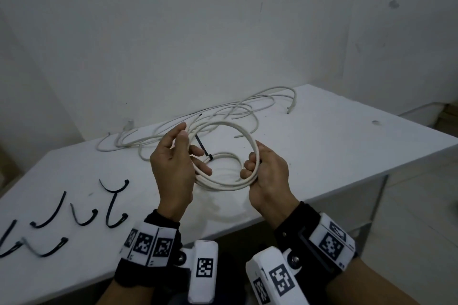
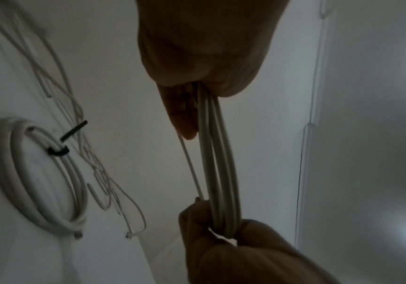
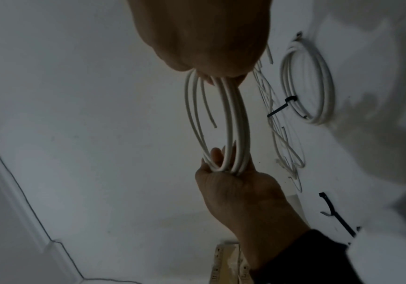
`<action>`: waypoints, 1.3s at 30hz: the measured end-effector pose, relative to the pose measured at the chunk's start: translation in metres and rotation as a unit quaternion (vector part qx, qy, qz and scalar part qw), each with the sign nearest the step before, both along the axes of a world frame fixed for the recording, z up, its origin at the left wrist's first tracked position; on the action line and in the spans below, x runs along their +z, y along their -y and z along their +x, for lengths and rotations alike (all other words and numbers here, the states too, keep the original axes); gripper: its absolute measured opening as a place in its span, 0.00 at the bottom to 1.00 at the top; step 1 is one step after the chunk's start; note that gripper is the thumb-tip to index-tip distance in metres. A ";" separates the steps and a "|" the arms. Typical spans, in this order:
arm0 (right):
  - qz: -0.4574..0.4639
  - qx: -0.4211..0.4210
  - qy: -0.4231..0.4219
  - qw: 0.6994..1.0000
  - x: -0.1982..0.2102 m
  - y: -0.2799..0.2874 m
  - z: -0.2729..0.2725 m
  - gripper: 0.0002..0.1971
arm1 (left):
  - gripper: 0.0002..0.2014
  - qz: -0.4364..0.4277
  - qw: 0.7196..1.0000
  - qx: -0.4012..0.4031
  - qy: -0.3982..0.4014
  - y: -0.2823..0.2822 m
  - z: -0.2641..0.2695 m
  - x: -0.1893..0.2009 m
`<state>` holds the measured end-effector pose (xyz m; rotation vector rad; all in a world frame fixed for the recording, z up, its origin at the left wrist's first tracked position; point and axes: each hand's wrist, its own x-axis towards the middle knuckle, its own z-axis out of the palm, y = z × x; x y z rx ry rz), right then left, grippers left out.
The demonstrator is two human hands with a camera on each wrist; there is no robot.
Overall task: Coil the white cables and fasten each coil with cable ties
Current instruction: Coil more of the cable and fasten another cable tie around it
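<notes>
Both hands hold a loose white cable coil (image 1: pixel 223 184) upright above the white table (image 1: pixel 334 146). My left hand (image 1: pixel 188 148) grips the coil's left side, thumb on top and fingers through the loop. My right hand (image 1: pixel 252 161) has its fingers curled round the right side. In the left wrist view the coil's strands (image 2: pixel 221 163) run from the left hand (image 2: pixel 197 57) down to the right hand (image 2: pixel 221 240). One short free end (image 3: pixel 209 107) hangs inside the loop. Under the held coil a smaller coil (image 2: pixel 39 173) lies flat, bound by a black cable tie (image 2: pixel 58 150).
Loose white cables (image 1: pixel 223 109) sprawl along the table's back edge by the wall. Several black cable ties (image 1: pixel 114 203) lie on the table at the front left. The table's front edge runs just below my wrists. Right of the table, the floor is lower.
</notes>
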<state>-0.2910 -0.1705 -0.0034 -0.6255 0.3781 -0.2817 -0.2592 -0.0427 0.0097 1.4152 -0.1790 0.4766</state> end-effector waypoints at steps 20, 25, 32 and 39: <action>-0.190 0.007 -0.074 0.979 -0.011 0.000 0.005 0.15 | 0.09 0.001 0.999 -0.033 -0.032 0.006 -0.004 -0.016; -0.157 0.010 -0.042 0.987 -0.009 -0.001 0.004 0.13 | 0.09 0.048 0.998 0.011 -0.027 0.003 -0.003 -0.019; -0.005 0.052 0.041 0.998 -0.005 0.002 0.004 0.17 | 0.09 0.071 0.997 0.030 -0.032 0.001 -0.004 -0.019; -0.069 0.090 0.075 0.991 -0.017 0.010 0.011 0.04 | 0.08 0.013 0.998 -0.022 -0.058 0.001 -0.003 -0.016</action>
